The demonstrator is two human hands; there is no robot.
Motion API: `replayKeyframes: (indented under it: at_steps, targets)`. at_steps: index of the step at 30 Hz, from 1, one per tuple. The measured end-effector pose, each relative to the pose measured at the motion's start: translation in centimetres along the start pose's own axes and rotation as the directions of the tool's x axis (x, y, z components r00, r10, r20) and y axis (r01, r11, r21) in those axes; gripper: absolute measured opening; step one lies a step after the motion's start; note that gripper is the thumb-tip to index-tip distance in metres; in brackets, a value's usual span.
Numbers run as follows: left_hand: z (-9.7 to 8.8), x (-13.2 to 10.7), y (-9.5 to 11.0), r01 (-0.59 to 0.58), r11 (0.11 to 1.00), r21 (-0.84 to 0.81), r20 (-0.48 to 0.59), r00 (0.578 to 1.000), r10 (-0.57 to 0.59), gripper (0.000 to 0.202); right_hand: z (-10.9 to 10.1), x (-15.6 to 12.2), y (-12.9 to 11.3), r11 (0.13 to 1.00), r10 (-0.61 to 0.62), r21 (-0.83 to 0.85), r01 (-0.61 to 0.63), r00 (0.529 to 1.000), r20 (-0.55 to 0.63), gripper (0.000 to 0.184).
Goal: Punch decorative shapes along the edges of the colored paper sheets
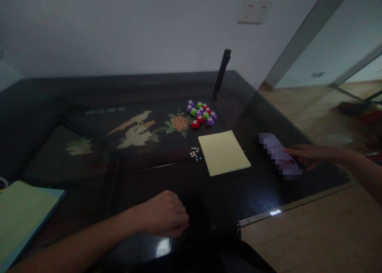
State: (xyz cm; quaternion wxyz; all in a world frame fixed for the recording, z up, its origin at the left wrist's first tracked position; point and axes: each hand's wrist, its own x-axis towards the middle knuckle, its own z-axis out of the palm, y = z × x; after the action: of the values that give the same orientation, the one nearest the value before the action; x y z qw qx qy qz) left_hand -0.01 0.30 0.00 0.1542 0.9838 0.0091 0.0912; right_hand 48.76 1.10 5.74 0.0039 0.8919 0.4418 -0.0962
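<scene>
My left hand (167, 214) rests on the dark glass tabletop near its front edge, curled into a loose fist with nothing visible in it. At the right side, my right hand (305, 153) has its index finger stretched onto a flat, lit, phone-like slab (276, 149), which is pixelated. Its other fingers look bent and partly hidden. Between the hands lies a pale yellow stack of square paper (224, 153). Small pale paper-like bits (194, 153) are scattered just left of the stack. Behind it sits a cluster of red, green and purple eye-topped pieces (199, 113).
A black upright stick (221, 75) stands near the table's back right corner. Green and blue sheets (22, 217) lie at the left edge. The tabletop (167, 181) shows a bird-and-flower picture and meets a wall with sockets (253, 11). Wooden floor lies beyond the right edge.
</scene>
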Motion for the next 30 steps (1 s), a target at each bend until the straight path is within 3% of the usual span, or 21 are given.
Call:
replayKeyframes:
  at_steps: [3,5,7,9,11,18,20,22,26,28,30]
  targets:
    - [-0.1,0.0,0.1,0.004,1.000,0.002,0.005,1.000,-0.004,0.025,-0.1,1.1,-0.5,0.999,0.046,0.008,-0.047,0.994,0.102,0.053]
    - [-0.1,0.1,0.1,0.005,1.000,0.007,0.010,1.000,-0.005,0.024,-0.1,2.1,-0.7,0.995,0.095,0.013,-0.101,0.968,0.234,0.055]
    - [0.0,0.1,0.1,0.008,1.000,0.012,0.012,1.000,-0.008,0.023,-0.1,3.3,-0.6,0.985,0.154,0.003,-0.174,0.883,0.443,0.058]
    - [0.0,0.1,0.1,0.008,1.000,0.014,0.010,1.000,-0.008,0.023,-0.3,4.5,-0.5,0.976,0.182,-0.019,-0.218,0.761,0.622,0.063]
    - [0.1,0.1,0.1,0.008,1.000,0.017,0.004,1.000,-0.008,0.024,-0.5,5.3,-0.2,0.976,0.174,-0.029,-0.215,0.699,0.694,0.068]
    - [0.2,0.1,0.1,0.005,1.000,0.009,-0.003,1.000,-0.005,0.024,-0.7,5.3,1.6,0.964,0.067,0.136,-0.228,0.704,0.707,0.069]
    - [0.1,0.1,0.1,0.001,1.000,0.011,-0.003,1.000,-0.001,0.023,-0.5,5.4,2.4,0.967,-0.008,0.193,-0.168,0.736,0.677,0.069]
    - [0.1,0.1,0.1,0.008,1.000,0.018,-0.006,1.000,-0.008,0.023,-0.6,5.4,2.9,0.961,-0.083,0.262,-0.093,0.804,0.589,0.061]
    - [0.1,0.1,0.2,0.017,0.999,0.041,-0.003,1.000,-0.017,0.023,-1.8,4.0,1.2,0.943,-0.100,0.333,0.006,0.959,0.266,0.022]
    - [0.1,0.1,0.2,0.019,0.999,0.051,0.001,1.000,-0.019,0.023,-2.6,2.6,-1.0,0.925,-0.149,0.362,0.113,0.986,0.074,0.018]
    - [0.2,0.1,0.2,0.018,0.998,0.057,0.011,1.000,-0.019,0.022,-2.9,1.0,-3.8,0.918,-0.220,0.321,0.234,0.972,-0.078,0.020]
